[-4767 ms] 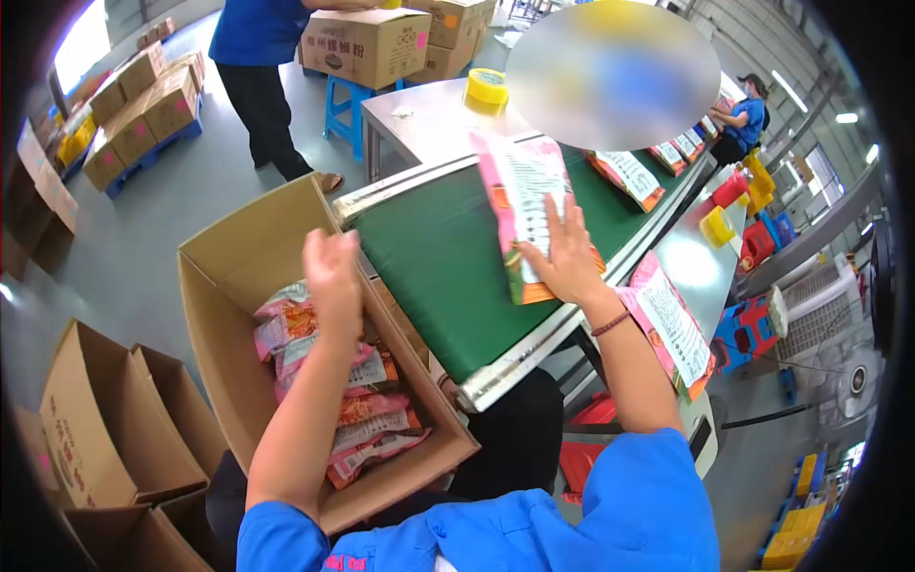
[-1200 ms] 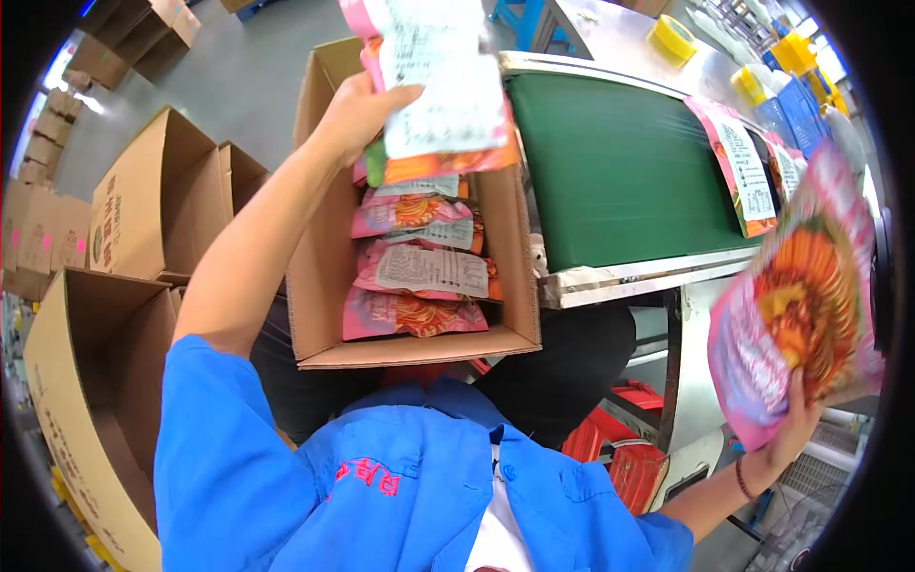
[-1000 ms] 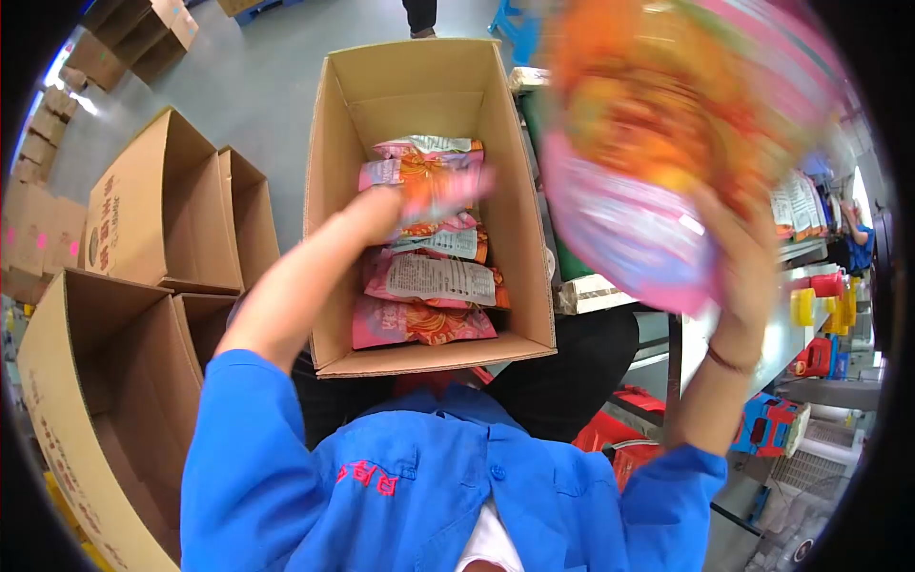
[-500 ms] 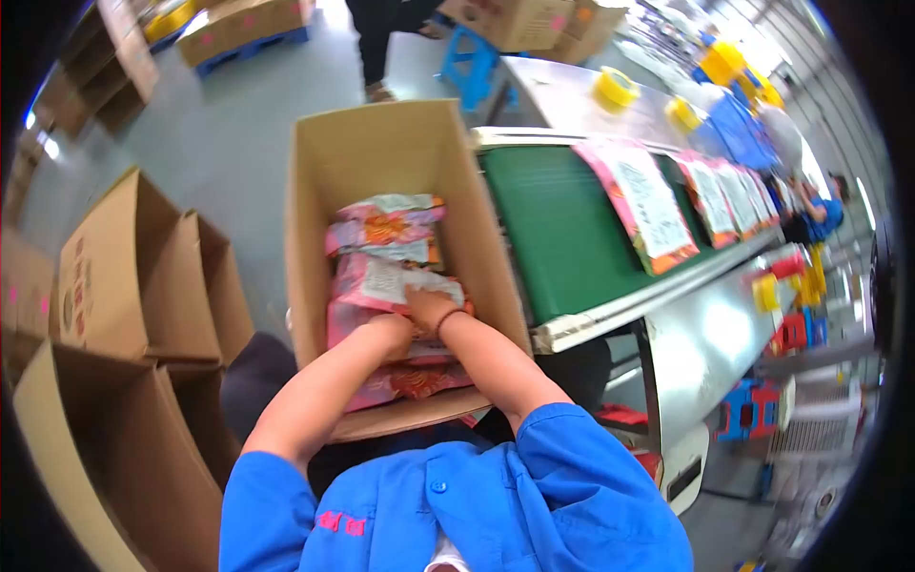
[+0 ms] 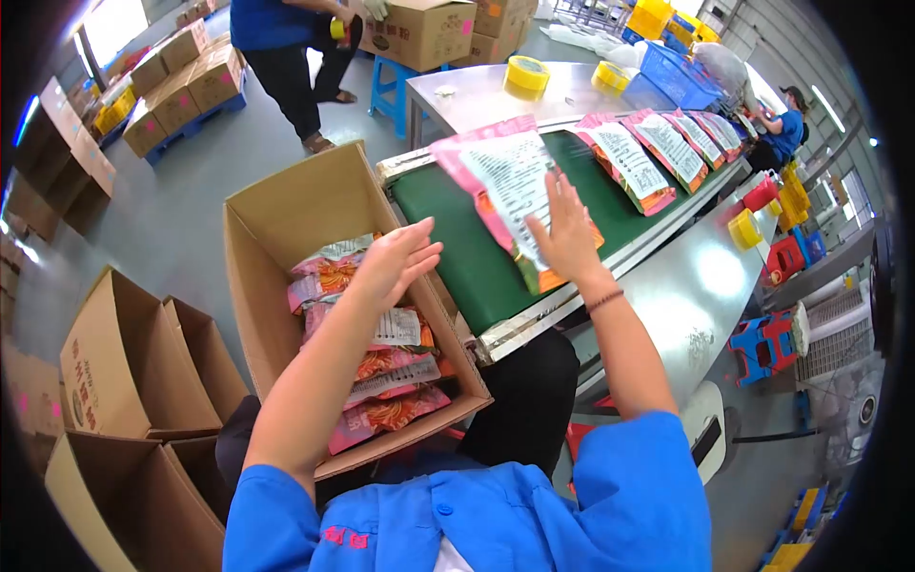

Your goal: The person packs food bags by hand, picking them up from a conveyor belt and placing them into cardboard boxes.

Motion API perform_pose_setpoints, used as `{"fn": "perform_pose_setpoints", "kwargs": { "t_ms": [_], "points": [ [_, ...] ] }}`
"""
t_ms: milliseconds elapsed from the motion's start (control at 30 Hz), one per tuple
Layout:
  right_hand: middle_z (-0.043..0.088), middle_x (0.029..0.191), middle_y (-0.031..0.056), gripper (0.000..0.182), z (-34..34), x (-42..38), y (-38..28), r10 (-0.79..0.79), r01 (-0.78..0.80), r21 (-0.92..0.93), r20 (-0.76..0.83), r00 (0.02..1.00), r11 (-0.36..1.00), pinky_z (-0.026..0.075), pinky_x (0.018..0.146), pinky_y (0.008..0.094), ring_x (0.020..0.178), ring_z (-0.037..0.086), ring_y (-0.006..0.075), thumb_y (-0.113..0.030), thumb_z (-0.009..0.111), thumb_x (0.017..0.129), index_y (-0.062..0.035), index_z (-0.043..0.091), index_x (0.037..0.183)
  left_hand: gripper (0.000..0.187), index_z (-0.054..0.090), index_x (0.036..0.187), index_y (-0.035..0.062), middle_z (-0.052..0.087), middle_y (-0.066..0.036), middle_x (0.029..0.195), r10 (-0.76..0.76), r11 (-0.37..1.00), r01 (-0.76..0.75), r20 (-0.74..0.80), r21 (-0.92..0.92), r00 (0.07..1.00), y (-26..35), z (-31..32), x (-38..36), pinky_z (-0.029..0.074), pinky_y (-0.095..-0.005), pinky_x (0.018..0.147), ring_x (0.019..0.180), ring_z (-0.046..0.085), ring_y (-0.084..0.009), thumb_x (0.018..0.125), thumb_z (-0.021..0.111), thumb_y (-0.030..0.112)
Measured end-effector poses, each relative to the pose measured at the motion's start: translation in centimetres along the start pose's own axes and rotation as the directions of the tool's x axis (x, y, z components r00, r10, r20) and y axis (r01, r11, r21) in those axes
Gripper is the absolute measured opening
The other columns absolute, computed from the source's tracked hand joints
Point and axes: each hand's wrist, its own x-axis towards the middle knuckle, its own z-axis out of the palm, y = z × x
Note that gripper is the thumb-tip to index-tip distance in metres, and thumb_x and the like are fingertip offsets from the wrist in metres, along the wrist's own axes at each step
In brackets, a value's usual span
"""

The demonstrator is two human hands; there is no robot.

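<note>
My right hand (image 5: 568, 236) lies flat with straight fingers against the right side of a pink printed food bag (image 5: 500, 176), at the near end of a green conveyor belt (image 5: 434, 224). Over the right side of an open cardboard box (image 5: 253, 296), my left hand (image 5: 396, 262) is held with its fingers stretched out and nothing in it. Inside the box lie several overlapping pink and orange bags (image 5: 393, 412); my left forearm hides some of them.
More pink bags (image 5: 624, 162) lie in a row along the belt. Tape rolls (image 5: 526, 74) sit on a metal table (image 5: 467, 100) behind it. Opened cartons (image 5: 124, 353) stand at left. A person in blue (image 5: 276, 29) is beyond the box, and another (image 5: 786, 133) is far right.
Both hands have come up out of the box. My right hand has moved right onto the bag at the belt's near end. The view has shifted, and the bags have advanced along the belt.
</note>
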Motion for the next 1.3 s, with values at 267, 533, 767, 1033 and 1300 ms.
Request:
{"fn": "perform_pose_setpoints", "kwargs": {
  "t_ms": [267, 533, 767, 1033, 1300],
  "points": [
    [0.015, 0.154, 0.0254, 0.082, -1.5, 1.4, 3.1, -0.018, 0.02, 0.162, -0.01, 1.0, 0.987, 0.015, 0.109, 0.0638, 0.141, 0.013, 0.0488, -0.044, 0.058, 0.089, -0.0097, 0.017, 0.151, 0.048, 0.06, 0.113, -0.0054, 0.067, -0.011, 0.106, 0.107, 0.982, -0.072, -0.2, 0.174, 0.974, -1.2, 7.3, 7.0, 0.054, -0.0346, 0.078, 0.089, 0.067, -0.0237, 0.077, 0.079, 0.02],
    [0.025, 0.147, 0.0317, 0.088, -0.5, 7.7, 6.6, 0.412, -0.29, -0.611, 0.065, 0.909, 0.736, 0.043, 0.095, 0.0578, 0.125, 0.042, 0.051, -0.033, 0.066, 0.085, -0.0193, 0.012, 0.152, 0.033, 0.064, 0.105, -0.0037, 0.069, -0.014, 0.1, 0.16, 0.981, -0.18, -0.234, -0.068, 0.959, 0.7, 2.2, 4.1, 0.056, -0.0364, 0.076, 0.085, 0.068, -0.0239, 0.073, 0.075, -0.003],
    [0.066, 0.098, 0.0251, 0.055, -4.8, 12.7, 12.1, 0.088, -0.016, -0.369, 0.18, 0.98, 0.929, 0.05, 0.078, 0.0473, 0.088, 0.064, 0.0409, -0.011, 0.065, 0.077, -0.01, 0.053, 0.131, 0.042, 0.057, 0.11, 0.0005, 0.069, -0.014, 0.104, 0.584, 0.736, -0.357, -0.272, 0.575, 0.765, 10.0, -10.3, -2.7, 0.056, -0.0348, 0.079, 0.088, 0.069, -0.0244, 0.072, 0.076, 0.0],
    [0.058, 0.086, -0.0032, 0.021, -7.6, 16.4, -12.0, -0.247, 0.167, 0.34, 0.209, 0.946, 0.926, 0.042, 0.072, 0.0249, 0.078, 0.05, 0.0067, -0.011, 0.063, 0.086, -0.0042, 0.063, 0.106, 0.045, 0.055, 0.128, 0.0123, 0.06, -0.019, 0.123, 0.118, -0.043, 0.105, -0.1, 0.994, 0.988, -9.6, -23.6, 2.8, 0.05, -0.0418, 0.091, 0.11, 0.06, -0.0358, 0.086, 0.046, 0.0],
    [0.071, 0.086, 0.0139, 0.021, 15.8, 10.9, -27.7, -0.335, 0.117, 0.69, 0.189, 0.923, 0.714, 0.054, 0.07, 0.0347, 0.074, 0.069, 0.0214, -0.008, 0.064, 0.08, -0.0112, 0.073, 0.098, 0.063, 0.045, 0.14, 0.0191, 0.064, -0.019, 0.114, -0.149, -0.27, 0.101, -0.145, 0.958, 0.978, -11.9, -24.3, 3.2, 0.052, -0.0418, 0.088, 0.105, 0.062, -0.0359, 0.081, 0.051, -0.001]
  ]
}}
